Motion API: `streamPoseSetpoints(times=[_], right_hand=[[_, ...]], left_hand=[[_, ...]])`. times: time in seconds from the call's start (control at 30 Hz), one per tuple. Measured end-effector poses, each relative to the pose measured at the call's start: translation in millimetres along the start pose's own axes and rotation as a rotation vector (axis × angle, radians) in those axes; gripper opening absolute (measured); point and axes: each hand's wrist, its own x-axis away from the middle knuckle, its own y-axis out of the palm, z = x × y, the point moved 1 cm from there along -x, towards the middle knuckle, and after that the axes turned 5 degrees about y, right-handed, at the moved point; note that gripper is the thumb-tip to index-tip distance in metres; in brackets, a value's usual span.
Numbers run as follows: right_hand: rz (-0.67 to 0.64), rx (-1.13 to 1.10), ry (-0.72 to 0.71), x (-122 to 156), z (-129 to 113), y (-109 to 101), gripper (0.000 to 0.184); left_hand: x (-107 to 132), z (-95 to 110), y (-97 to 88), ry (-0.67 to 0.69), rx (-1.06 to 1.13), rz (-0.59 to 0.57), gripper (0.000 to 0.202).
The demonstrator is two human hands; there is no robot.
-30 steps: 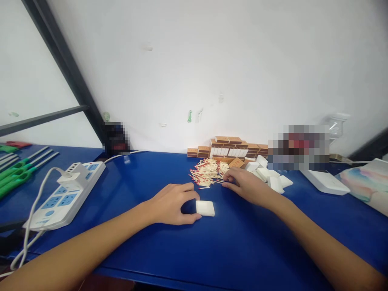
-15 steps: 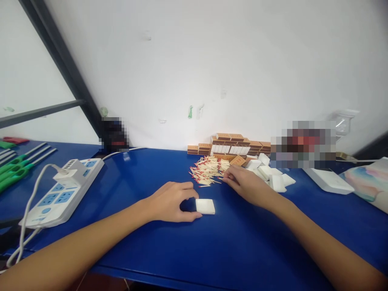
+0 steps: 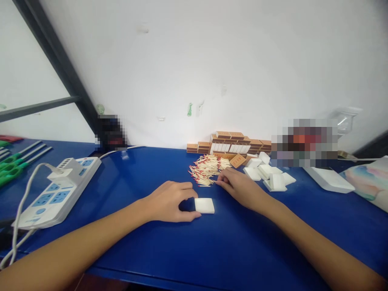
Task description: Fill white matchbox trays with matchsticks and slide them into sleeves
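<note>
A small white matchbox tray (image 3: 205, 205) lies flat on the blue table. My left hand (image 3: 174, 202) holds its left end, thumb at the near corner and forefinger at the far one. Beyond it is a loose pile of red-tipped matches (image 3: 207, 169). At the pile's near right edge, my right hand (image 3: 235, 184) is pinched closed; whatever its fingertips may hold is too small to make out. An orange-brown matchbox (image 3: 238, 161) rests just behind that hand. More white trays (image 3: 275, 182) are heaped to its right.
Stacked matchboxes (image 3: 230, 141) stand against the wall at the back. On the left are a white power strip (image 3: 65, 194) with a cable and several green-handled tools (image 3: 13, 167). A white box (image 3: 329, 180) and a pastel-patterned item (image 3: 368, 178) lie at the right.
My right hand has shifted slightly left and toward me along the match pile's edge, uncovering more white trays. My left hand stays at the tray. The view has tilted a little.
</note>
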Motion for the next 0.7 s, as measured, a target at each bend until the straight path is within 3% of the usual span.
streamPoseSetpoints(times=[0.2,0.37,0.47,0.7], right_hand=[[-0.005,0.113,0.015,2,9,-5,0.017],[0.137,0.180,0.008,3,11,-21,0.018],[0.173,0.139,-0.069,5,-6,-21,0.015],[0.039,0.139,-0.174,18,-52,-1,0.011]], left_hand=[[0,-2,-1.2,-0.019,0.023,0.011,0.036],[0,-8,-1.5,-0.049,0.004,0.043,0.035],[0,-9,-2.7,-0.067,0.001,0.072,0.035],[0,-6,-1.7,-0.079,-0.002,0.077,0.032]])
